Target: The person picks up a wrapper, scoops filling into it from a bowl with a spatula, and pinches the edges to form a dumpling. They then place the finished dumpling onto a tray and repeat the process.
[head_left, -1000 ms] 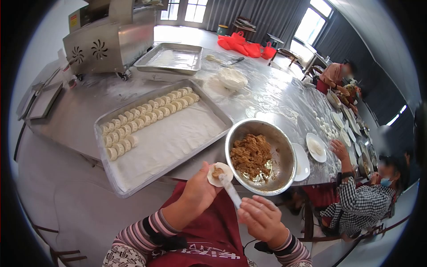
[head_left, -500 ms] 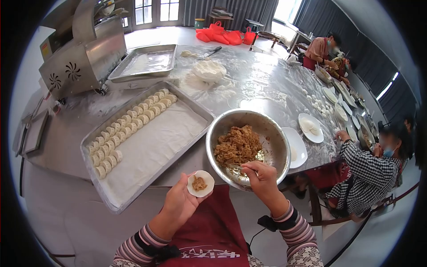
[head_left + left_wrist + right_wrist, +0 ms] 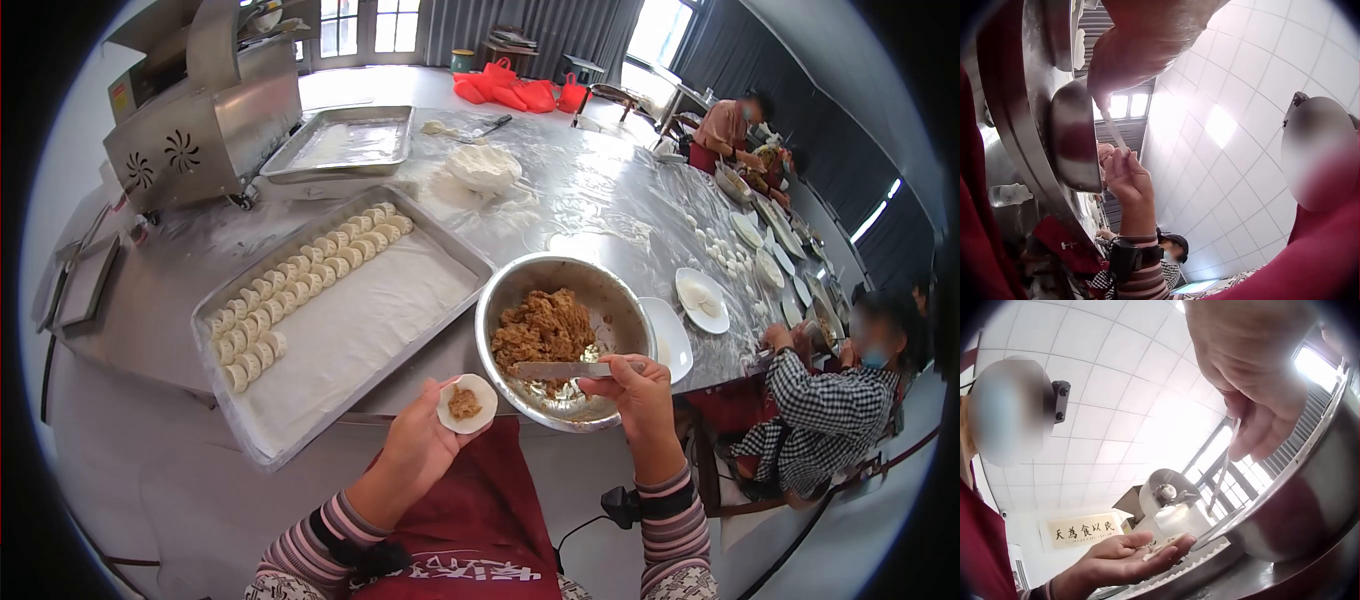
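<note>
Right grip (image 3: 640,393) on spatula (image 3: 560,369), in fuller view than before

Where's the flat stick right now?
Head view, right of centre: the flat stick is held in the right hand, over the metal bowl, crossing the near edge of the brown filling.

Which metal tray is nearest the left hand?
The large tray with rows of dumplings, beside the filling bowl, just beyond the left hand; the smaller tray sits farther back near the steel machine.

Gray curtains (image 3: 585,35) hang beside a bright window (image 3: 660,32).
</note>
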The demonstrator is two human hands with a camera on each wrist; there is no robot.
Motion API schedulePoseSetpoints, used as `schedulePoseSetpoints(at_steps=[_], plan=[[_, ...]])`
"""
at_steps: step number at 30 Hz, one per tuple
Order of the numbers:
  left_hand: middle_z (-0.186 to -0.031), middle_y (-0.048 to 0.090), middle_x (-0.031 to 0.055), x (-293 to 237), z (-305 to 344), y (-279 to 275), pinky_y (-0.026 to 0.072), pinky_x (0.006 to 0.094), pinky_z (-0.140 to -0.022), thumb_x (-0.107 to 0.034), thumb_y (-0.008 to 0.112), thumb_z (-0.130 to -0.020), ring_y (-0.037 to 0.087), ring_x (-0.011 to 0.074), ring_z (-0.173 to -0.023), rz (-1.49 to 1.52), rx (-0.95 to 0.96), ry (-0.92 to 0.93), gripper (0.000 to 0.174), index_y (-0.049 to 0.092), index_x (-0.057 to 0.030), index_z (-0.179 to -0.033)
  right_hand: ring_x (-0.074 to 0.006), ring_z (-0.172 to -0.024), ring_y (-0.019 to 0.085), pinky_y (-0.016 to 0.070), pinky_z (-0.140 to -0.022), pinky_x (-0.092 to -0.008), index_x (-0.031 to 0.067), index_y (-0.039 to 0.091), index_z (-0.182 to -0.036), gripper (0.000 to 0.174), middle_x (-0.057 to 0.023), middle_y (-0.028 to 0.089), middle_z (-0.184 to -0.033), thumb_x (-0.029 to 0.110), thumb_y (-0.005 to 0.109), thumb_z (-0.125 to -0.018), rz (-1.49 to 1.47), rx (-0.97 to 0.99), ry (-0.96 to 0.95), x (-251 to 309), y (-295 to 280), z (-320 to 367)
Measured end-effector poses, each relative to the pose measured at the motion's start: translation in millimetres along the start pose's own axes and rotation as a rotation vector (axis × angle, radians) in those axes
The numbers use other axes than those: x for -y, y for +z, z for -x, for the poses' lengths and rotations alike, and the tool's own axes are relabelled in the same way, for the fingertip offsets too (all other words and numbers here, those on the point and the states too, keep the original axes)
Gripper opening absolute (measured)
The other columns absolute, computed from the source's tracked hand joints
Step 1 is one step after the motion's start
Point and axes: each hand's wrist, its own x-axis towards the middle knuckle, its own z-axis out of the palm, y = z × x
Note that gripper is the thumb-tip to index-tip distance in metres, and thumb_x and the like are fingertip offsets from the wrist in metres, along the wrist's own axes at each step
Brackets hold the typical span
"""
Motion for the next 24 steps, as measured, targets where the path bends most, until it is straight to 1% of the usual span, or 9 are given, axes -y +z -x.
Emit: schedulePoseSetpoints(at_steps=[5, 7, 9, 11, 14, 19, 22, 23, 24], plan=[[-0.126, 0.052, 0.0155, 1, -6, 7, 0.0424, 0.0425, -0.101, -0.041, 0.03, -0.102, 0.052, 0.0265, -0.117, 0.019, 0.038, -0.002, 0.052, 0.04, 0.0021, -0.13, -0.0277, -0.073, 0.07, 0.0569, -0.072, -0.0342, -0.0081, 0.066, -0.088, 0.014, -0.016, 0.069, -0.083, 0.003, 0.057, -0.09, -0.078, 0.022, -0.071, 10, 24, 32], [-0.126, 0.052, 0.0152, 1, -5, 11, 0.0425, 0.0428, -0.1, -0.041, 0.03, -0.102, 0.052, 0.0262, -0.117, 0.02, 0.033, -0.004, 0.053, 0.04, 0.0019, -0.13, -0.0285, -0.076, 0.07, 0.0561, -0.076, -0.0375, -0.0071, 0.066, -0.091, 0.019, -0.0156, 0.069, -0.085, 0.01, 0.058, -0.091, 0.404, 0.085, -0.369, 5, 33, 50], [-0.126, 0.053, 0.015, 1, -3, 14, 0.0422, 0.0423, -0.1, -0.042, 0.029, -0.101, 0.053, 0.0258, -0.116, 0.01, 0.054, -0.006, 0.054, 0.04, 0.0018, -0.13, -0.0269, -0.079, 0.07, 0.0546, -0.078, -0.038, -0.0052, 0.066, -0.09, 0.015, -0.0145, 0.069, -0.085, 0.009, 0.061, -0.087, 0.551, 0.157, -0.493, 3, 42, 60], [-0.125, 0.053, 0.015, 4, -4, 11, 0.0419, 0.0419, -0.1, -0.042, 0.03, -0.101, 0.053, 0.0257, -0.116, 0.038, 0.072, 0.005, 0.054, 0.04, 0.0019, -0.13, -0.024, -0.091, 0.067, 0.053, -0.083, -0.0372, 0.0002, 0.068, -0.089, 0.01, -0.0118, 0.068, -0.09, 0.006, 0.066, -0.081, 0.94, 0.401, -1.035, -3, 50, 65], [-0.124, 0.054, 0.0152, 5, -5, 6, 0.0413, 0.041, -0.101, -0.042, 0.031, -0.101, 0.053, 0.0255, -0.116, 0.059, 0.097, 0.019, 0.053, 0.04, 0.0021, -0.13, -0.0247, -0.09, 0.067, 0.0525, -0.085, -0.037, 0.0019, 0.067, -0.088, 0.013, -0.0109, 0.067, -0.091, 0.011, 0.069, -0.078, 1.277, 0.542, -1.284, -6, 59, 80], [-0.123, 0.054, 0.0155, 4, -4, 3, 0.0415, 0.0409, -0.101, -0.041, 0.033, -0.101, 0.053, 0.0258, -0.116, 0.051, 0.063, 0.029, 0.053, 0.04, 0.0026, -0.13, -0.0261, -0.087, 0.068, 0.0539, -0.08, -0.0372, 0.0013, 0.066, -0.091, 0.013, -0.0117, 0.068, -0.09, 0.008, 0.067, -0.079, 1.241, 0.519, -1.25, 1, 54, 88], [-0.124, 0.053, 0.015, 0, 2, 9, 0.0426, 0.041, -0.101, -0.04, 0.031, -0.102, 0.053, 0.025, -0.115, 0.034, 0.07, 0.01, 0.051, 0.041, 0.0021, -0.128, -0.0258, -0.077, 0.07, 0.0561, -0.07, -0.036, -0.0027, 0.063, -0.092, 0.009, -0.0174, 0.069, -0.084, 0.003, 0.056, -0.089, 0.563, 0.148, -0.71, -7, 52, 84], [-0.125, 0.052, 0.0161, -2, 4, 11, 0.0432, 0.042, -0.101, -0.041, 0.031, -0.101, 0.053, 0.0262, -0.116, 0.028, 0.094, -0.01, 0.053, 0.041, 0.0027, -0.129, -0.0258, -0.077, 0.07, 0.0561, -0.07, -0.036, -0.0027, 0.063, -0.092, 0.009, -0.0174, 0.069, -0.084, 0.003, 0.056, -0.089, 0.562, 0.144, -0.709, -6, 52, 80], [-0.127, 0.051, 0.0173, -3, 6, 13, 0.0438, 0.043, -0.101, -0.043, 0.032, -0.101, 0.052, 0.0274, -0.117, 0.022, 0.116, -0.03, 0.055, 0.04, 0.0033, -0.131, -0.0266, -0.076, 0.07, 0.0565, -0.07, -0.0362, -0.0044, 0.062, -0.093, 0.012, -0.0179, 0.069, -0.084, 0.005, 0.055, -0.091, 0.322, 0.092, -0.439, -3, 53, 72]])
